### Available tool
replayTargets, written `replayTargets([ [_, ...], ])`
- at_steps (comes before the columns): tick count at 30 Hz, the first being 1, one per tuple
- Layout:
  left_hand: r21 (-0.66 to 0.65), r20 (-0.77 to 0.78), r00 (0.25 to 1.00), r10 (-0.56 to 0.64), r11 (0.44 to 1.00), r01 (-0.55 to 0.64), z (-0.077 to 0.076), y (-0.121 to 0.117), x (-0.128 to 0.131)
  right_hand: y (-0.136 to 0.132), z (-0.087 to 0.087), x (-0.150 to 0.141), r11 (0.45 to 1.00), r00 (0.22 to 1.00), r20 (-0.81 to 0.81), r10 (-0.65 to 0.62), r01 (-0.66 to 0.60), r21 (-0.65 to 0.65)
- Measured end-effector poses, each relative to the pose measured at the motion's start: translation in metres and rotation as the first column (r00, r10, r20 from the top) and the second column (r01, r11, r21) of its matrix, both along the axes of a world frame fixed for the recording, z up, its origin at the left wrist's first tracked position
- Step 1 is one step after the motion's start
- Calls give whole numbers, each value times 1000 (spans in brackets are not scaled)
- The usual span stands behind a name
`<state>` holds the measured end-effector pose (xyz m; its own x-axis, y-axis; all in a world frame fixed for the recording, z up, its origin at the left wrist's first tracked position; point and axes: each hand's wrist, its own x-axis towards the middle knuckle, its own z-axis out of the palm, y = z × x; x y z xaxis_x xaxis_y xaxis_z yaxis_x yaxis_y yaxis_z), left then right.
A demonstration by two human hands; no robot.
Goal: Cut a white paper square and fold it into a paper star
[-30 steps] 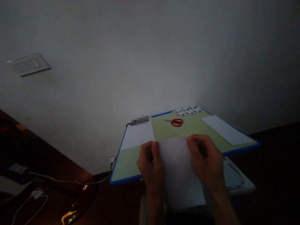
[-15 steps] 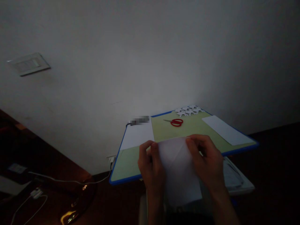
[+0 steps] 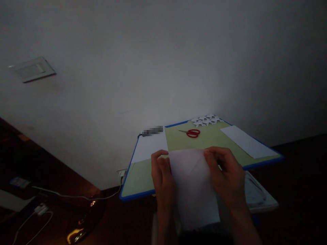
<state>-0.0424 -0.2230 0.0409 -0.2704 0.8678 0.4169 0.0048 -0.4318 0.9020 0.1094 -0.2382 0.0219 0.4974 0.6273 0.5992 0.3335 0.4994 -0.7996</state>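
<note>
A white sheet of paper (image 3: 195,190) with a diagonal crease near its top is held up in front of me, over the near edge of the table. My right hand (image 3: 227,173) pinches its top right corner between thumb and bent fingers. At the paper's left edge is my left hand (image 3: 163,177), its index finger and thumb parted by a small gap. Whether its other fingers touch the back of the sheet is hidden. Beyond the paper, red-handled scissors (image 3: 192,133) lie on the green tabletop (image 3: 178,139).
Several white folded or cut paper pieces (image 3: 206,120) lie at the back of the table. A white sheet (image 3: 149,148) rests at the left, below a blurred-out object (image 3: 153,131). Another white strip (image 3: 249,141) lies on the right. A white cable (image 3: 74,197) runs at the lower left.
My left thumb and index finger have parted at the paper's top left corner, and more of that corner shows. My right hand keeps its pinch, nearly still.
</note>
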Motion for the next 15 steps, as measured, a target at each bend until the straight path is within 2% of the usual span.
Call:
replayTargets([
  [2, 9, 10, 997, -74, 997, 74, -1, 0, -3, 1, 0, 0, 999, 999, -38, -34, 35, 14],
  [7, 87, -205, 974, -101, 989, 121, -3, -2, -13, 2, 2, 0, 995, 989, -108, -96, 99, 20],
  [11, 80, -210, 965, -157, 981, 177, -5, -2, -17, 1, 3, -1, 991, 981, -148, -126, 131, 24],
  [15, 49, -222, 966, -129, 988, 144, -5, 0, -17, 1, 5, -1, 988, 978, -148, -149, 154, 25],
])
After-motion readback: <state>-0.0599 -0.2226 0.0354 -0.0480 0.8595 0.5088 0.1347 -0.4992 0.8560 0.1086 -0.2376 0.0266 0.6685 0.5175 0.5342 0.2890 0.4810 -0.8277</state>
